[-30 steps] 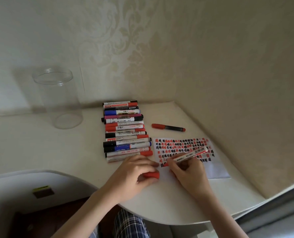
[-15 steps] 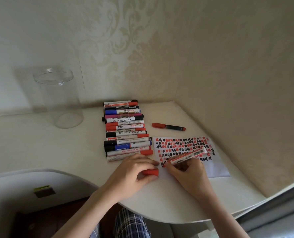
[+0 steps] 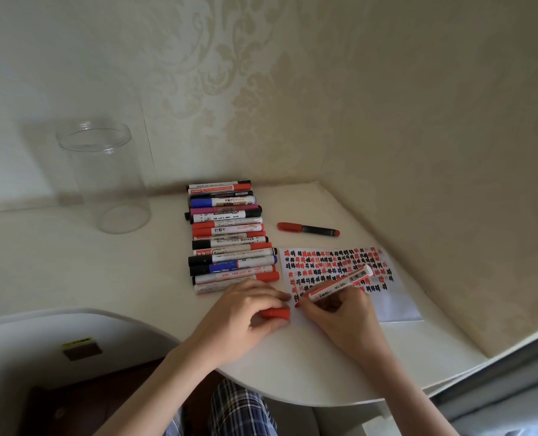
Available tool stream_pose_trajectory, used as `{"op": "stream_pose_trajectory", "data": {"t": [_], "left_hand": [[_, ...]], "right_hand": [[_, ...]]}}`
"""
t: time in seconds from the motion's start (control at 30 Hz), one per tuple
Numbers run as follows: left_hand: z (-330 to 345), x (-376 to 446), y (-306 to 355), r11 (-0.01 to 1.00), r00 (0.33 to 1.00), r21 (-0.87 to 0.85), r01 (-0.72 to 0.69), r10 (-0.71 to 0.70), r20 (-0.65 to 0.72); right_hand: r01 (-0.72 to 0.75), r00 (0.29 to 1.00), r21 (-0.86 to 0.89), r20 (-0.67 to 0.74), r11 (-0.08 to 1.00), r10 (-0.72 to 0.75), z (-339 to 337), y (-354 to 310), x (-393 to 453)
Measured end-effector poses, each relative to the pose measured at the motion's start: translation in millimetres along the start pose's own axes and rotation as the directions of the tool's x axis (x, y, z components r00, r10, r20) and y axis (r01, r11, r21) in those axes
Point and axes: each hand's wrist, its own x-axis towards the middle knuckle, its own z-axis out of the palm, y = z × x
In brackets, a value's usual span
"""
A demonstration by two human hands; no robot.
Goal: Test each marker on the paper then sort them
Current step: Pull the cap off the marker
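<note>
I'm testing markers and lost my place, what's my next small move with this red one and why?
Probably draw a short test mark. Your right hand holds the uncapped red marker with its tip at the lower left edge of the paper, beside rows of earlier marks, and your left hand holds its red cap, ready for recapping.

Home: damask wallpaper [image 3: 217, 58], corner desk [image 3: 72, 262]

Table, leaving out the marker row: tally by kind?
Markers: 2, the loose marker and the held marker in the right hand
Caps: 1, the red cap in the left hand
Jars: 1, the jar
Paper: 1, the paper
Total: 5
</note>
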Motion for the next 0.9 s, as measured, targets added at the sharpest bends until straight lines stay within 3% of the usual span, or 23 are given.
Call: {"op": "stream_pose_trajectory", "data": {"t": [0.17, 0.9], "left_hand": [[-0.5, -0.4, 2.3, 1.000, 1.000, -0.003, -0.002, 0.002, -0.001], [-3.7, 0.7, 4.6, 0.999, 0.999, -0.046, 0.029, -0.028, 0.031]], "right_hand": [[-0.031, 0.998, -0.011, -0.054, 0.999, 0.030, -0.3, 1.5, -0.1], [-0.028, 0.998, 0.039, -0.048, 0.999, 0.030, -0.8, -1.2, 0.7]]}}
